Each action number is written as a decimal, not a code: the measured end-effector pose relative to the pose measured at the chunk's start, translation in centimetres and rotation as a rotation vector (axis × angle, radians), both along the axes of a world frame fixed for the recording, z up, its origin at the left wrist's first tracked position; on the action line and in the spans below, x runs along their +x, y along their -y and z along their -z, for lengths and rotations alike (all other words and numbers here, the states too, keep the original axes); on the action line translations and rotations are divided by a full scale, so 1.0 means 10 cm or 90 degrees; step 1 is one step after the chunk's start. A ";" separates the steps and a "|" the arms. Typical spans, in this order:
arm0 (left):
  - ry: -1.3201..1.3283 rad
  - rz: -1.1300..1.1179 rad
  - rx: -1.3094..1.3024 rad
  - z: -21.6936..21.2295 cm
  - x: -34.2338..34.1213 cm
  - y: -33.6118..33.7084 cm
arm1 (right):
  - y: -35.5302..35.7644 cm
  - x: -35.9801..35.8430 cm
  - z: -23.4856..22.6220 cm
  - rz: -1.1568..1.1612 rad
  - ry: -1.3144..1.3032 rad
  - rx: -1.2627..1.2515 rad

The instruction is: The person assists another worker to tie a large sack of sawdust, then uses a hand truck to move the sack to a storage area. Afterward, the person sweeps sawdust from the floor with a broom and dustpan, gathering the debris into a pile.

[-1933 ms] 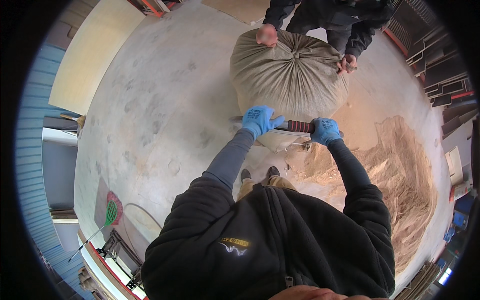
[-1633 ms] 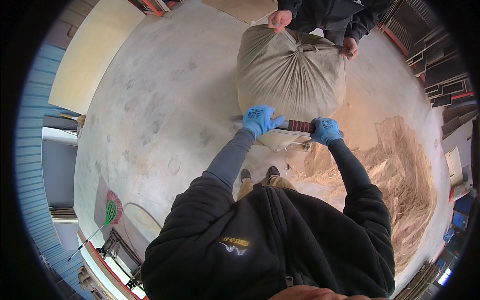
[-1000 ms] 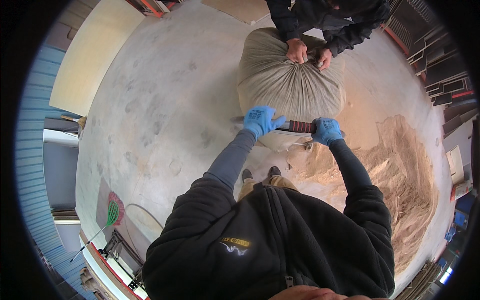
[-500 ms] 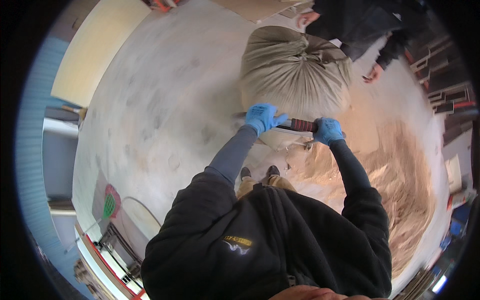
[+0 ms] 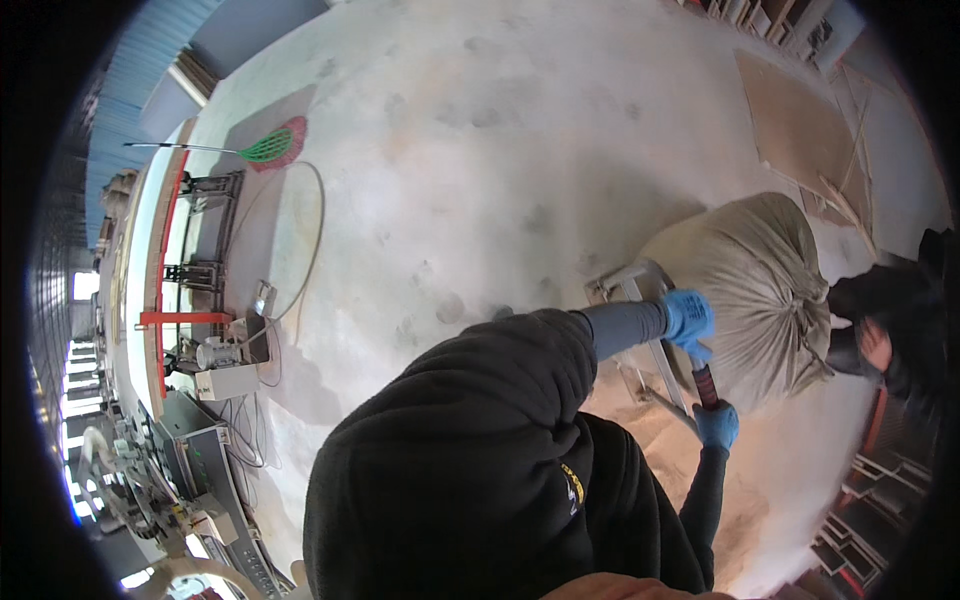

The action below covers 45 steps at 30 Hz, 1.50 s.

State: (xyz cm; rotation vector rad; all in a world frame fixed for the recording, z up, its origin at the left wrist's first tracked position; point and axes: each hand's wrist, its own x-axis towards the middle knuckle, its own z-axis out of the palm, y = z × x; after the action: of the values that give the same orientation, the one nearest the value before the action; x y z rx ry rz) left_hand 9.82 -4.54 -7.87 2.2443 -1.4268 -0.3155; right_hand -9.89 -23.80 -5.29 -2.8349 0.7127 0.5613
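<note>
The left hand [image 5: 688, 320] and right hand [image 5: 717, 426] grip the handle [image 5: 706, 387]; just beyond them bulges the sack [image 5: 745, 290], probably heavy but soft, so the stiff handle looks the surer hold.

Gloved left hand [image 5: 689, 320] curled in a grip, left forearm [image 5: 628, 328] stretched rightward — gloved right hand [image 5: 716, 426] likewise closed, right forearm [image 5: 704, 500] rising from below.

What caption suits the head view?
Left hand and right hand, blue-gloved, grip a handlebar beside a bulging gathered sack, a co-worker nearby.
</note>
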 end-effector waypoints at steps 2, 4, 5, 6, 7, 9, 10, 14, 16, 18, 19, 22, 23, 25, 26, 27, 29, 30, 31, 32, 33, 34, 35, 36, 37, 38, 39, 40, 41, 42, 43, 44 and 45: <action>-0.001 0.037 0.009 -0.01 0.08 -0.07 | -0.11 0.02 0.00 0.013 0.000 -0.021; 0.005 0.057 -0.019 -0.06 0.16 -0.18 | -0.25 0.04 -0.02 0.026 0.006 -0.025; 0.008 0.054 -0.018 -0.09 0.20 -0.24 | -0.33 0.06 -0.03 0.041 0.010 -0.016; 0.016 0.044 0.006 -0.12 0.24 -0.32 | -0.43 0.07 -0.03 0.054 0.014 -0.006; 0.056 0.058 -0.014 -0.16 0.27 -0.41 | -0.54 0.10 -0.04 0.060 0.002 -0.011; 0.152 0.021 -0.090 -0.20 0.35 -0.61 | -0.76 0.18 -0.03 0.100 -0.008 0.007; 0.206 -0.034 -0.164 -0.20 0.38 -0.73 | -0.86 0.25 -0.02 0.111 -0.001 0.006; 0.197 -0.313 -0.326 0.02 0.49 -1.46 | -1.14 0.75 0.11 0.182 -0.007 0.021; 0.120 -0.417 -0.339 0.27 0.48 -2.07 | -1.20 1.12 0.19 0.190 -0.016 0.033; 0.056 -0.460 -0.291 0.61 0.39 -2.94 | -1.36 1.54 0.31 0.194 0.011 0.012; 0.058 -0.502 -0.206 0.79 0.34 -3.46 | -1.46 1.80 0.38 0.198 0.010 0.018; -0.022 -0.599 -0.031 1.28 0.02 -5.12 | -1.71 2.62 0.52 0.200 0.023 0.058; -0.062 -0.652 0.012 1.39 -0.16 -5.58 | -1.74 2.85 0.52 0.191 0.050 0.116; -0.049 -0.745 0.127 1.58 -0.38 -6.49 | -1.88 3.27 0.59 0.195 0.080 0.225; -0.035 -0.779 0.150 1.64 -0.45 -6.90 | -1.96 3.48 0.63 0.166 0.148 0.331; -0.092 -0.833 0.218 1.70 -0.47 -7.26 | -1.99 3.68 0.63 0.174 0.160 0.401; -0.259 -0.970 0.240 1.79 -0.49 -7.76 | -2.05 4.06 0.65 0.200 0.127 0.458; -0.344 -1.029 0.238 1.84 -0.39 -7.97 | -2.16 4.32 0.74 0.246 0.190 0.557; -0.452 -1.092 0.238 1.87 -0.28 -8.16 | -2.17 4.52 0.74 0.253 0.198 0.579; -0.483 -1.111 0.241 1.89 -0.13 -8.32 | -2.23 4.79 0.79 0.304 0.193 0.660; -0.496 -1.132 0.211 1.90 -0.01 -8.45 | -2.29 5.04 0.87 0.337 0.227 0.528; -0.539 -1.159 0.164 1.89 0.10 -8.55 | -2.34 5.26 0.92 0.318 0.284 0.500; -0.575 -1.182 0.107 1.89 0.23 -8.62 | -2.33 5.48 0.91 0.325 0.231 0.438; -0.506 -1.183 0.113 1.87 0.35 -8.67 | -2.38 5.71 0.95 0.348 0.242 0.360; -0.461 -1.189 0.158 1.80 0.45 -8.76 | -2.45 5.92 0.99 0.405 0.224 0.353; -0.476 -1.193 0.158 1.76 0.53 -8.82 | -2.50 6.09 1.02 0.404 0.233 0.366; -0.553 -1.219 0.187 1.74 0.67 -8.89 | -2.55 6.31 1.02 0.390 0.190 0.288; -0.566 -1.184 0.186 1.71 0.78 -9.00 | -2.60 6.47 1.02 0.393 0.232 0.334; -0.599 -1.162 0.198 1.69 0.87 -9.08 | -2.67 6.65 1.03 0.384 0.250 0.359; -0.625 -1.189 0.192 1.68 0.97 -9.19 | -2.75 6.87 1.05 0.425 0.231 0.307; -0.638 -1.201 0.185 1.67 1.06 -9.27 | -2.81 7.01 1.01 0.419 0.185 0.297; -0.633 -1.223 0.178 1.64 1.07 -9.33 | -2.92 7.10 1.04 0.514 0.278 0.367; -0.667 -1.239 0.210 1.64 1.14 -9.45 | -3.04 7.35 1.04 0.437 0.187 0.223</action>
State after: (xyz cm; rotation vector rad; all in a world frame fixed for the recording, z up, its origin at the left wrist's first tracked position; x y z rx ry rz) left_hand 21.25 89.91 -24.31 1.9775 1.3886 -0.7504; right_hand 63.62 6.58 -15.66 -2.0961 1.2831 0.1298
